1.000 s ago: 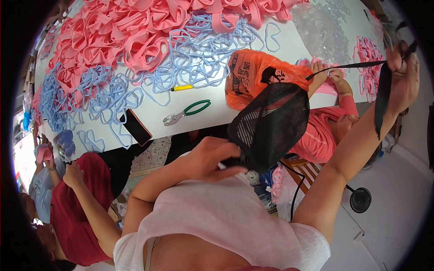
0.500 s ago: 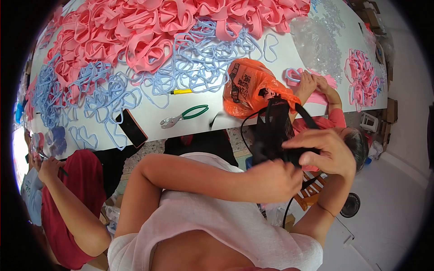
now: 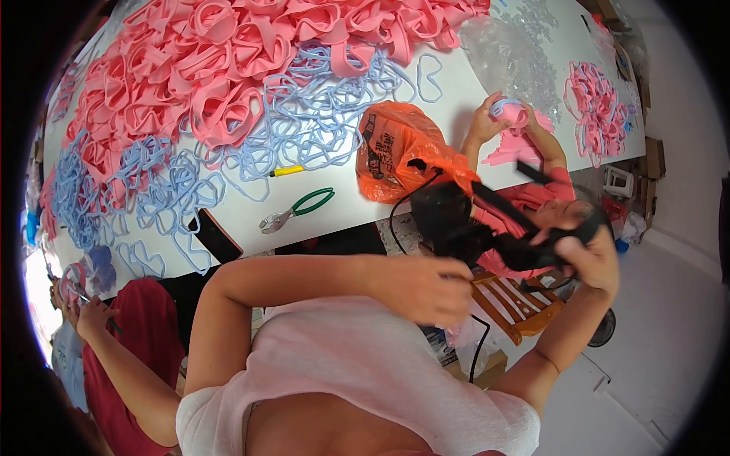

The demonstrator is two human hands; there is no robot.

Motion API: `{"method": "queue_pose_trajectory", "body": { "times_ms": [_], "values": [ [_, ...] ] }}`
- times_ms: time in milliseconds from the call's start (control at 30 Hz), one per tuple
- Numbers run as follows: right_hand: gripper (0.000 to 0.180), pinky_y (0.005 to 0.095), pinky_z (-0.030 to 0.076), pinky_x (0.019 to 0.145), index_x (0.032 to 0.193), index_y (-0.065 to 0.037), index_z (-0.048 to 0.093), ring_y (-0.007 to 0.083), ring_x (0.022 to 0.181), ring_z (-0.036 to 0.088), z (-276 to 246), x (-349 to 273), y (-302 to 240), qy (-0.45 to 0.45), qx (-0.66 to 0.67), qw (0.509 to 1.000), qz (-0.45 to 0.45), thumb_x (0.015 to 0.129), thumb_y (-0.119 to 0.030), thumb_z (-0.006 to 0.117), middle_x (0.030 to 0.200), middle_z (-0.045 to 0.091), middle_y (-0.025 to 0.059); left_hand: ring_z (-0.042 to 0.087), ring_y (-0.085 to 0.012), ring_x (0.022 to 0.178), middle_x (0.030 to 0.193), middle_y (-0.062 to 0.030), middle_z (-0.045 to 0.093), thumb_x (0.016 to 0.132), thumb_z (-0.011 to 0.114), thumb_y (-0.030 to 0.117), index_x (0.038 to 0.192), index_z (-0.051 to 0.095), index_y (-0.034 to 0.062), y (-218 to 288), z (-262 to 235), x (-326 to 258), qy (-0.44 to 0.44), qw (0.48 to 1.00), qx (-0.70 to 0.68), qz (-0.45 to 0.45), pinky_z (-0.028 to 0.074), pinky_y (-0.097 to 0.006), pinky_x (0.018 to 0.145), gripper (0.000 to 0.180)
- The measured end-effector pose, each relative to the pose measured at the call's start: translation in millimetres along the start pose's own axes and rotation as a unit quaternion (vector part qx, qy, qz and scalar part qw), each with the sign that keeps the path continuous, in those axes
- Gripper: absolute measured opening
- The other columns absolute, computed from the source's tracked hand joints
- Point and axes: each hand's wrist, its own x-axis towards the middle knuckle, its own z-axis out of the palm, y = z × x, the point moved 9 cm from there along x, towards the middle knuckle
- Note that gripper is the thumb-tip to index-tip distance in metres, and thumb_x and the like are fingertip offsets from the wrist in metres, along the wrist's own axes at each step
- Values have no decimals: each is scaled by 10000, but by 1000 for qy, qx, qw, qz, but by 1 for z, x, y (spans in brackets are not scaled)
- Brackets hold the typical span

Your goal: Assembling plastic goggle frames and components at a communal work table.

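Observation:
I hold a black mesh bag (image 3: 455,222) with black straps in front of my chest, below the table's near edge. My left hand (image 3: 423,289) is closed at the bag's lower edge, the forearm crossing my body. To the right, my right hand (image 3: 587,257) grips a black strap (image 3: 508,210) that runs up-left to the bag. A thin black cable (image 3: 480,346) hangs down below my left hand. The bag looks bunched, and its inside is hidden.
A white table (image 3: 251,216) carries heaps of pink loops (image 3: 220,68) and blue loops (image 3: 304,121), an orange plastic bag (image 3: 395,148), green-handled pliers (image 3: 300,208), a yellow pen (image 3: 287,171) and a dark phone (image 3: 218,235). A person in red (image 3: 525,137) handles a pink piece; another sits lower left (image 3: 125,342). A wooden chair (image 3: 521,300) stands below.
My right hand came down from high on the right, where it held the strap taut. The open bag was bunched between both hands; now my right hand draws the strap rightward.

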Motion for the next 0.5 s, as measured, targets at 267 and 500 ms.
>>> {"method": "queue_pose_trajectory", "body": {
  "times_ms": [267, 500],
  "values": [
    [507, 173, 300, 352, 1102, 24, 524, 64, 408, 389, -104, -35, -33, 419, 236, 853, -203, 1036, -459, 382, 880, 592, 165, 577, -266, 926, 943, -64, 581, 747, 693, 18, 1059, 660, 77, -92, -34, -88, 119, 905, -40, -407, 462, -376, 856, 319],
    [490, 213, 280, 411, 1288, 63, 476, 84, 427, 309, -95, 22, -93, 333, 261, 862, -281, 1069, -349, 326, 609, 479, 45, 548, -205, 1034, 1080, -119, 542, 879, 643, 92, 1157, 497, 7, -123, -76, -114, 394, 792, -186, -427, 434, -352, 926, 326]
  ]
}}
